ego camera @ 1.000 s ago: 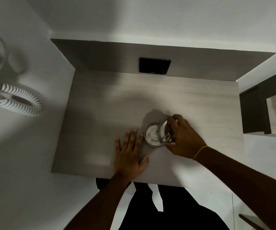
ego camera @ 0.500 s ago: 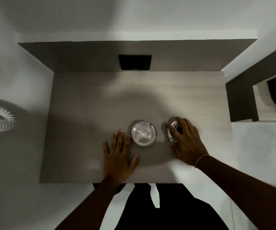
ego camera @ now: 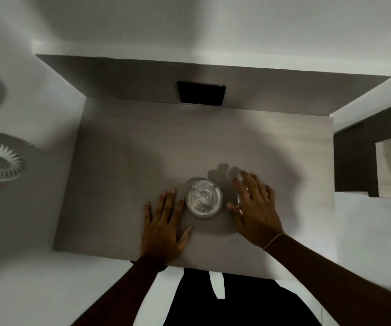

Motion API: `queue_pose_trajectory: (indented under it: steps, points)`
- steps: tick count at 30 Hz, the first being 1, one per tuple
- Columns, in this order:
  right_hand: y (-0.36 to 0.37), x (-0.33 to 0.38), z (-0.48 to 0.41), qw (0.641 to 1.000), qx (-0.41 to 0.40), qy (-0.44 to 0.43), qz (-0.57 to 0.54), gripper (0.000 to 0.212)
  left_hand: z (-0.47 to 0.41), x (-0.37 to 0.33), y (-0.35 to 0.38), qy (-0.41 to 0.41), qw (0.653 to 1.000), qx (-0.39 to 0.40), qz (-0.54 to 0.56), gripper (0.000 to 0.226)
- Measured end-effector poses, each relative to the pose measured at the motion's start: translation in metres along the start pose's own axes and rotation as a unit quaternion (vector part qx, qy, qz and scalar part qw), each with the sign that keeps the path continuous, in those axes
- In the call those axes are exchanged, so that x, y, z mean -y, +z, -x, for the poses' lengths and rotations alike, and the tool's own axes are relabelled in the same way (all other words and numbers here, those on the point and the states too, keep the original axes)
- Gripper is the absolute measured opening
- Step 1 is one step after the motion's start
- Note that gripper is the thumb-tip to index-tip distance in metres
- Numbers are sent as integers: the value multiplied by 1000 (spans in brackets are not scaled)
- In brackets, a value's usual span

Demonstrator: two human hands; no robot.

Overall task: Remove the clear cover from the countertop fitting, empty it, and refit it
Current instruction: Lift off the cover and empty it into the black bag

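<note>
Both arms are bare, with no sleeves showing. The left hand [ego camera: 164, 228] has nothing on it and no rings. The right hand [ego camera: 255, 210] looks blurry. A thin yellow band [ego camera: 274, 241] goes around the right wrist. Lower down there are dark black clothes [ego camera: 232, 302] with a small white strip [ego camera: 216, 284].

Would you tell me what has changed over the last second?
The right hand carried the clear cover off the round fitting to the countertop on its right and now spreads open over it. The left hand stayed flat beside the fitting.
</note>
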State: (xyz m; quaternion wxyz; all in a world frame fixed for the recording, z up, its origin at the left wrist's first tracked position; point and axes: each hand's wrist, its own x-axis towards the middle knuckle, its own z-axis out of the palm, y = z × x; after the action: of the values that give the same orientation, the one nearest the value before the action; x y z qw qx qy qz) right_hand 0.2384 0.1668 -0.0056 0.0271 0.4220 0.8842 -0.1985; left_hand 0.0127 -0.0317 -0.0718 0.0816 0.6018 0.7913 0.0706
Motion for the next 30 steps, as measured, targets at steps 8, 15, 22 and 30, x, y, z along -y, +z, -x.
queue_pose_trajectory:
  steps: [8, 15, 22, 30]
  points:
    - [-20, 39, -71, 985, 131, -47, -98, 37, -1, 1, 2, -6, 1000, 13, -20, 89]
    - [-25, 54, -95, 976, 193, -16, -99, 37, -1, 0, 0, -12, 1000, -6, 0, 84]
    - [-29, 77, -76, 979, 162, 23, -124, 39, 1, -3, -11, -46, 997, 27, 48, 76]
    - [2, 154, 12, 936, 108, 94, -321, 25, 102, 31, -12, -113, 992, -10, 55, 72]
